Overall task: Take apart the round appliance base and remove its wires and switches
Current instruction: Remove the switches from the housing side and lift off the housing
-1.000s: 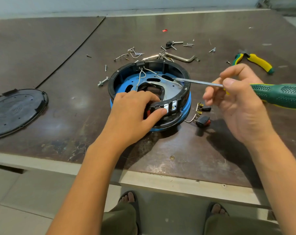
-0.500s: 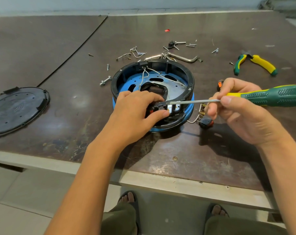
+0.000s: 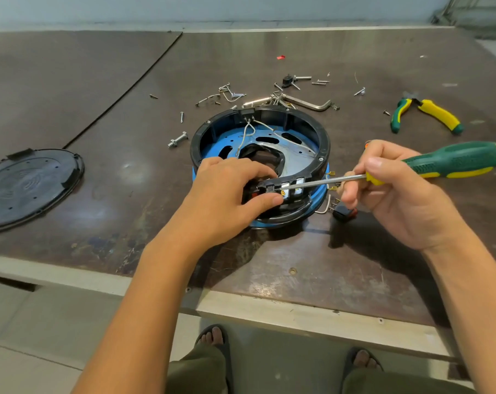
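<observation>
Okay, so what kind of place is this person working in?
Probably an informal repair or salvage workbench: a scuffed, worn table, loose screws scattered across it, green-and-yellow pliers lying to one side, and an opened round appliance base being worked on with a screwdriver.

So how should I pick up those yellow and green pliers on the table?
Take the pliers by their two coloured handles, reaching down from above on the near side. They lie flat on the table, handles spread in a V toward the person, metal jaws pointing away, so fingers can probably squeeze both handles together.
</observation>
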Tool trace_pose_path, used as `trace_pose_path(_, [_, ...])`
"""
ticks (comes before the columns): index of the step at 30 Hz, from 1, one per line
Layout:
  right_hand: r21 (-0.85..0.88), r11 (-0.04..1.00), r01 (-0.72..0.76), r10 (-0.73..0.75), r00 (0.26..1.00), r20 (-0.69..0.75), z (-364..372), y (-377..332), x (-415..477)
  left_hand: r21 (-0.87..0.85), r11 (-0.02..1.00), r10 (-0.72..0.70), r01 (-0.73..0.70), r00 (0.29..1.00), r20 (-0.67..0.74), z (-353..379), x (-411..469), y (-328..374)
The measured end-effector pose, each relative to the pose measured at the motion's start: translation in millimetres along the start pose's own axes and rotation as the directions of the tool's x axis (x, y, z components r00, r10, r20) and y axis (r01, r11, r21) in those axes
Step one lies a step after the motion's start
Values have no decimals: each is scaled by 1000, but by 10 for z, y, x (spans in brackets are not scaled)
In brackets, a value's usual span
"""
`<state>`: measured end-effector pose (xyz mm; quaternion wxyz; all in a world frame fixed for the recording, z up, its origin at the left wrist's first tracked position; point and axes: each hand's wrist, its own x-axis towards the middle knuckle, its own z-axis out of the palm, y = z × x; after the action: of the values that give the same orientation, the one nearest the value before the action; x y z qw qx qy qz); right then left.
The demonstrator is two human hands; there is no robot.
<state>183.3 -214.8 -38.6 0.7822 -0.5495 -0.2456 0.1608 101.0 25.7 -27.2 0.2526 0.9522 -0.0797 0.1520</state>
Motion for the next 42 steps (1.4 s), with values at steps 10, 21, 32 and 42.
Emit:
trace_pose_path(10, [74, 990, -122, 132, 980, -146, 118, 54, 56, -15, 1000, 9, -10, 1000, -10, 33, -2, -14])
trace_pose_path(21, [194, 962, -191, 236, 941, -242, 197, 129, 145, 100, 995, 17, -8, 996, -91, 142, 15, 45])
trace_pose_path(32, [268, 941, -207, 269, 938, -221, 204, 154, 165, 65, 998, 27, -21, 996, -85, 140, 38, 36])
trace_pose_path(42, [254, 942, -217, 271, 941, -202, 187, 183, 189, 88, 996, 32, -25, 996, -83, 148, 45, 35])
